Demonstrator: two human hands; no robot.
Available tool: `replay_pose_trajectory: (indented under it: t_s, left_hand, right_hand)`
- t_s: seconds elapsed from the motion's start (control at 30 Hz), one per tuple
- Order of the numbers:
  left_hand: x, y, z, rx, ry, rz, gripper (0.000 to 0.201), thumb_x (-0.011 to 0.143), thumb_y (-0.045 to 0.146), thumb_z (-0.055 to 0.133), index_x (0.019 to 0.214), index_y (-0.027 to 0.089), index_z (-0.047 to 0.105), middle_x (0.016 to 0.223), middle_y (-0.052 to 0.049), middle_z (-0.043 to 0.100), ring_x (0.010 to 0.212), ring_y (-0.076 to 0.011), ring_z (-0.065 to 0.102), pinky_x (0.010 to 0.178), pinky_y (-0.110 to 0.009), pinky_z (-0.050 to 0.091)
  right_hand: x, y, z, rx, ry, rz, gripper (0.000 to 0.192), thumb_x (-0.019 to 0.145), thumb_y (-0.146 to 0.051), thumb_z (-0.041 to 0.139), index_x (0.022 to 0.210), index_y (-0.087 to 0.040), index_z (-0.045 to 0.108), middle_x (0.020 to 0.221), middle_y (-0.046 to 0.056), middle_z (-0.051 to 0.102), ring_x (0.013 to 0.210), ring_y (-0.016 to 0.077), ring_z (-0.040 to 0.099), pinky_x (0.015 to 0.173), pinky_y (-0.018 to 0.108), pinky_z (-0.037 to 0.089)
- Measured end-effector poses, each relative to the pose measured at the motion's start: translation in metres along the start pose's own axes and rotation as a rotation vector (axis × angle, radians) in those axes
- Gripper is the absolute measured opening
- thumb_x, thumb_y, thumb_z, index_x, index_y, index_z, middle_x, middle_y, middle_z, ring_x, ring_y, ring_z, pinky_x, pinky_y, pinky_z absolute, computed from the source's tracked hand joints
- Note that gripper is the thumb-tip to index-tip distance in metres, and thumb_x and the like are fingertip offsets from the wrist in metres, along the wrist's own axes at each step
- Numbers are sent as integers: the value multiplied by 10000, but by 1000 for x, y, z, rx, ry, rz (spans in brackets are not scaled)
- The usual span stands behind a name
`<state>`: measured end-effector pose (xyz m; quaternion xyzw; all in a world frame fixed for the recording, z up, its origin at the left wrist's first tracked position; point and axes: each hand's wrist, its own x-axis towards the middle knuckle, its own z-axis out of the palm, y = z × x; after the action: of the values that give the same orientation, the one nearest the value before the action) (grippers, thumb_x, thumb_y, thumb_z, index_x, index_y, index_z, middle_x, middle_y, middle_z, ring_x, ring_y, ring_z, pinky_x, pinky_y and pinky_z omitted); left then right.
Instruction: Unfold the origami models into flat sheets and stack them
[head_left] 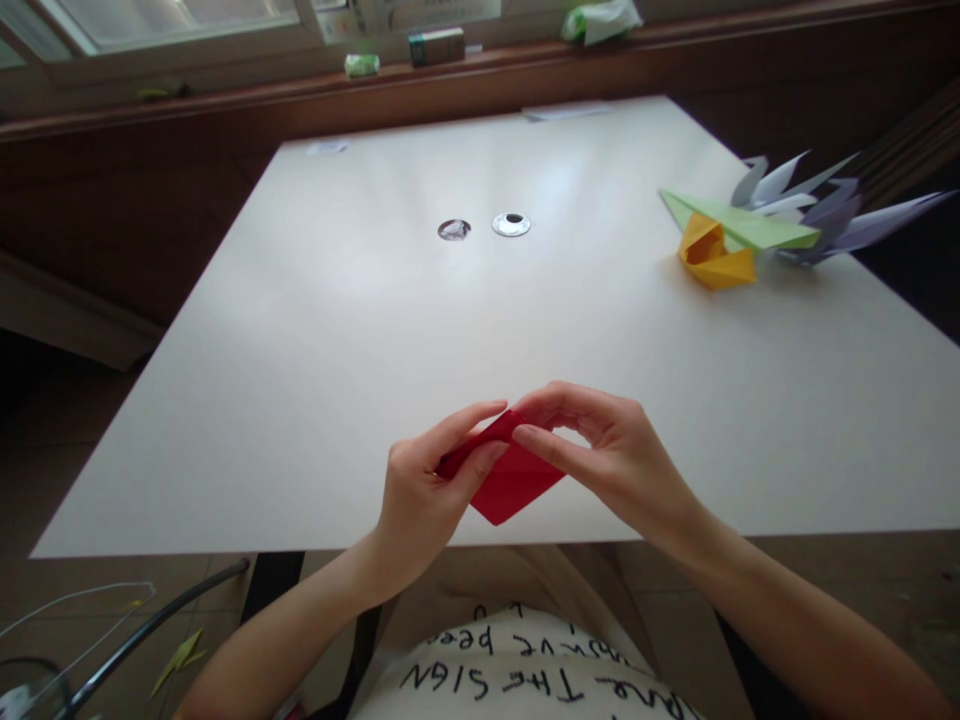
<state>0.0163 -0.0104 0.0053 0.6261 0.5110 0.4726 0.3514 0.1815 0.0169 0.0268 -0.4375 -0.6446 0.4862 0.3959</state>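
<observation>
A folded piece of red origami paper (517, 485) is held up between both hands near the front edge of the white table. My left hand (442, 470) pinches its left side, thumb on the near face and fingers behind. My right hand (592, 440) grips the upper right part, its thumb and index finger close to the top corner. One pointed corner hangs down toward me. The fingers hide parts of the folds along the top.
On the white table (337, 330), folded paper pieces stand at the right: an orange one (716, 255), a light green one (757, 228), and purple and white birds (832, 215). Two round holes, one with a metal-looking cover (511, 224), lie toward the back. A windowsill holds small packets.
</observation>
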Motion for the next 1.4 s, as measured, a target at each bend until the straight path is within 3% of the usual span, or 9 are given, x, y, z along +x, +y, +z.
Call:
replay_pose_trajectory:
  t_s: [0.1, 0.2, 0.43, 0.6, 0.8, 1.07, 1.4]
  left_hand:
    - [0, 4, -1, -61, -62, -24, 345, 776, 162, 616, 1109, 250, 595, 782, 28, 723, 625, -88, 650, 574, -143, 530]
    - [1, 6, -2, -226, -46, -122, 381, 755, 179, 648, 1120, 251, 563, 790, 22, 716, 670, -108, 662, 576, -159, 539]
    - [1, -1, -4, -412, 81, -201, 89, 715, 191, 695, 801, 208, 686, 744, 14, 708, 676, -101, 658, 607, -150, 535]
    - [1, 4, -2, -519, 93, -224, 89, 713, 179, 699, 790, 223, 712, 736, 9, 720, 674, -105, 667, 602, -154, 541]
    - [1, 11, 0, -659, 122, -234, 107, 717, 183, 701, 800, 250, 712, 813, 12, 737, 782, -126, 687, 723, -189, 548]
    - [0, 12, -4, -643, 131, -212, 87, 725, 193, 696, 776, 258, 723, 809, 8, 739, 781, -142, 692, 735, -212, 548]
    - [3, 10, -8, -452, 139, -167, 95, 681, 315, 725, 734, 236, 727, 749, -21, 736, 687, -171, 685, 610, -260, 568]
  right_hand:
    - [1, -5, -4, 0, -34, 31, 62, 784, -222, 611, 764, -190, 660, 727, 8, 653, 681, 131, 589, 614, 255, 480]
    - [-1, -6, -3, 52, 60, 4, 43, 769, -216, 634, 737, -198, 656, 693, -3, 636, 662, 125, 580, 589, 247, 470]
    - [-6, 1, 1, 159, 220, -86, 62, 771, -168, 633, 765, -225, 658, 701, -17, 617, 669, 117, 579, 588, 245, 472]
    - [-11, 3, 4, 125, 290, -230, 138, 766, -105, 625, 793, -235, 663, 723, -13, 607, 669, 117, 565, 590, 258, 472]
    - [-14, 6, 5, 26, 327, -435, 260, 744, -42, 623, 875, -261, 675, 769, -6, 630, 684, 131, 579, 565, 278, 473]
    - [-14, 6, 5, 6, 330, -467, 293, 729, -34, 640, 887, -278, 681, 772, -11, 646, 694, 140, 595, 588, 296, 487]
    - [-12, -1, 2, 24, 284, -316, 205, 774, -130, 626, 904, -281, 674, 795, 17, 637, 724, 154, 575, 602, 297, 505]
